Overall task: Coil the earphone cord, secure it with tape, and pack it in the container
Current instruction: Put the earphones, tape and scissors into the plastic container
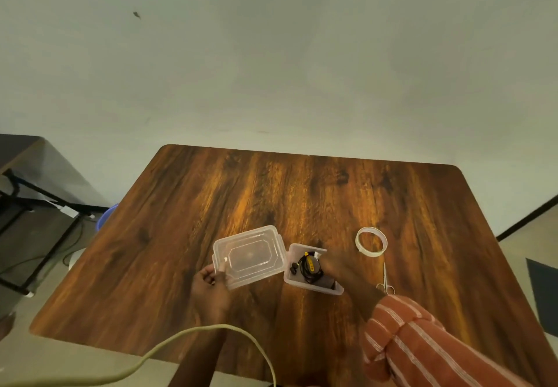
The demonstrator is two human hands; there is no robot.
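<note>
A small clear plastic container stands on the wooden table. Inside it lies the coiled black earphone cord with a yellow part and a bit of white tape. The clear lid lies tilted just left of the container, and my left hand grips its left edge, thumb on top. My right hand is blurred against the container's right side; I cannot see whether it holds anything. A striped orange sleeve covers that arm.
A roll of white tape lies right of the container, and small scissors lie just below the roll. A pale cable arcs over the table's near edge. Another table's black frame stands to the left.
</note>
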